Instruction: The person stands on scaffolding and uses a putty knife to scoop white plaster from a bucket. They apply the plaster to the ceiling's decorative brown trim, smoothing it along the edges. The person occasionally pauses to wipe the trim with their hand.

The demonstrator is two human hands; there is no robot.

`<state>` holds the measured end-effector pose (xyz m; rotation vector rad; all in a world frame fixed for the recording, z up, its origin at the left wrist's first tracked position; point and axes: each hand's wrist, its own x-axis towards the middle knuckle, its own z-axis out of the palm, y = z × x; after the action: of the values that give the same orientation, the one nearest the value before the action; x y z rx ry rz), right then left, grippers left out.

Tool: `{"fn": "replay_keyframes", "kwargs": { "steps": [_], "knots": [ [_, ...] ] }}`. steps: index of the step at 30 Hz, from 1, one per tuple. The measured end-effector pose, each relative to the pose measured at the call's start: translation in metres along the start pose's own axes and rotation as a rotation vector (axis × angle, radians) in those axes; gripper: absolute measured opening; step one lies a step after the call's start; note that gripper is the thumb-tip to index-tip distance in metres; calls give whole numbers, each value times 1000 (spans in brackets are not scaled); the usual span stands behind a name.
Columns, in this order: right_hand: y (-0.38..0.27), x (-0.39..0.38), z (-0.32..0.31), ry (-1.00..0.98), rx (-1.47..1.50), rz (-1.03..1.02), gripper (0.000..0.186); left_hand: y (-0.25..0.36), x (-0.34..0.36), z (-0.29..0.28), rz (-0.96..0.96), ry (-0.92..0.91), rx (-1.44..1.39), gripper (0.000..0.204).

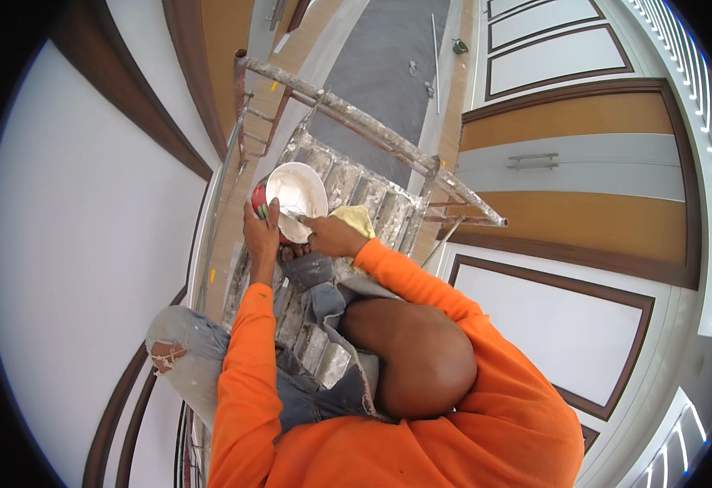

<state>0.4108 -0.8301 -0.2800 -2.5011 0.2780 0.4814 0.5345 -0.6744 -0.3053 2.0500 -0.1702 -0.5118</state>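
A white bucket with a red and green label sits tilted in front of me on a paint-spattered scaffold platform. My left hand is closed on its near left side. My right hand is closed on a small flat tool at the bucket's near rim, by a pale, coated surface whose shape I cannot fully make out. A crumpled yellow cloth lies just right of the bucket. My bare toes show below the bucket; my bent knees flank the platform's near part.
Spattered scaffold rails frame the platform's far end. Far below lies grey floor covering with a long pole. A white wall with brown trim is on the left; panelled doors and striped lights are on the right.
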Motion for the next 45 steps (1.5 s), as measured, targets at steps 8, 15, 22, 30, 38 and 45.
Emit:
{"fn": "replay_keyframes", "kwargs": {
  "steps": [8,15,22,30,38,45],
  "knots": [
    [-39,-6,-25,-131,-332,-197,47,-1,1,-6,-1,-12,-22,86],
    [-31,10,-44,-45,-101,-24,39,-2,1,-6,39,17,6,87],
    [-24,28,-58,72,-172,-23,29,7,4,-11,34,-53,-57,91],
    [-60,24,-106,-234,253,288,48,-2,9,-15,-7,-45,-28,92],
    [-65,32,-112,-328,231,311,53,-20,8,-17,2,26,25,88],
    [3,14,-52,-108,-145,-177,51,13,5,-4,89,-61,4,87]
  ]
}}
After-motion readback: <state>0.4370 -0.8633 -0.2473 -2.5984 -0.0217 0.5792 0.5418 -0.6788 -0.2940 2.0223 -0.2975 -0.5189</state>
